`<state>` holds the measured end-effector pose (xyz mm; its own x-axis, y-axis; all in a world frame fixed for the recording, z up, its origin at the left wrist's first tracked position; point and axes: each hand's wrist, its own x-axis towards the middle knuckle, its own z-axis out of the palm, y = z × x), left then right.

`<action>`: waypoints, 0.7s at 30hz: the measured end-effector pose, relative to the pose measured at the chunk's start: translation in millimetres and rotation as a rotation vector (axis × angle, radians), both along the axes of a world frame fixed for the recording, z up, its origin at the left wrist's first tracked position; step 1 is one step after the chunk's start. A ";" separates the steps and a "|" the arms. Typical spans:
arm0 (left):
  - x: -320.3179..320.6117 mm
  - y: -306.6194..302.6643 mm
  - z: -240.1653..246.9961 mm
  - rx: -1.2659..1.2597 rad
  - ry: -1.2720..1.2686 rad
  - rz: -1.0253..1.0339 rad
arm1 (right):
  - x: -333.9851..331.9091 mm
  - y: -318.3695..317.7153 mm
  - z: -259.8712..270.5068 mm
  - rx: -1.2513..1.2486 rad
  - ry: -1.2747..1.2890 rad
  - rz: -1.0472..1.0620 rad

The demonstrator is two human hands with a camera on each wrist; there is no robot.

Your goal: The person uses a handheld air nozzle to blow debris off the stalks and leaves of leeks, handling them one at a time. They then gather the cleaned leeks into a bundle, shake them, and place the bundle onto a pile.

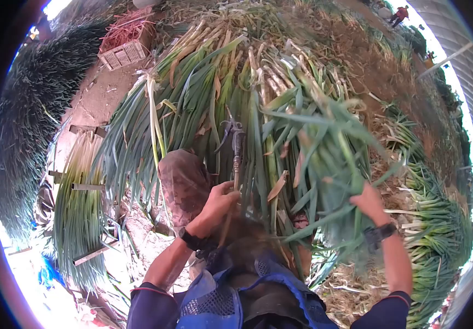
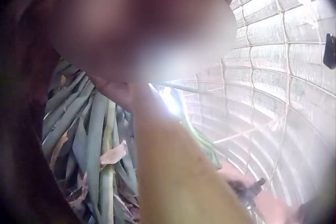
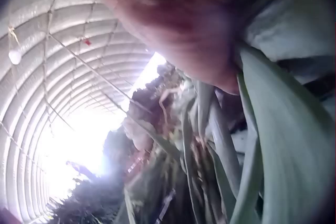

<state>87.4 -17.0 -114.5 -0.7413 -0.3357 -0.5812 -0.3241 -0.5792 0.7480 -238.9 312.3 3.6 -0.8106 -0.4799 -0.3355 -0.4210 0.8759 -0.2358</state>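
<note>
In the head view my left hand (image 1: 217, 205) grips a tan hose just below a dark air blow gun (image 1: 237, 143), whose thin nozzle points away over the leaves. The same hose (image 2: 173, 155) runs large across the left wrist view. My right hand (image 1: 370, 203) holds a bunch of long green onions (image 1: 337, 159) by its leafy ends, blurred by motion. Close up in the right wrist view, broad leaves (image 3: 286, 134) hang beside the fingers. A big heap of green onions (image 1: 192, 104) spreads in front of me, leaves toward my body and pale stems farther off.
A bundle of green onions (image 1: 80, 192) lies in a metal rack at the left. Behind it stands a crate (image 1: 122, 55) of reddish strips. A dark leafy pile (image 1: 39, 104) fills the far left, and more onions (image 1: 439, 236) line the right. My knee (image 1: 184, 181) borders the heap.
</note>
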 end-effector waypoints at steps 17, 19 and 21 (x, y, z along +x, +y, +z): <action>-7.2 37.2 21.2 -1.216 -0.235 -0.720 | 112.3 -40.8 -57.8 -0.508 -0.455 -0.274; -27.5 21.2 25.5 -1.293 -0.259 -0.593 | 114.1 -48.6 -62.6 -0.457 -0.516 -0.221; -42.2 17.3 2.9 -1.479 -0.198 -0.401 | 115.8 -52.0 -60.9 -0.354 -0.383 -0.139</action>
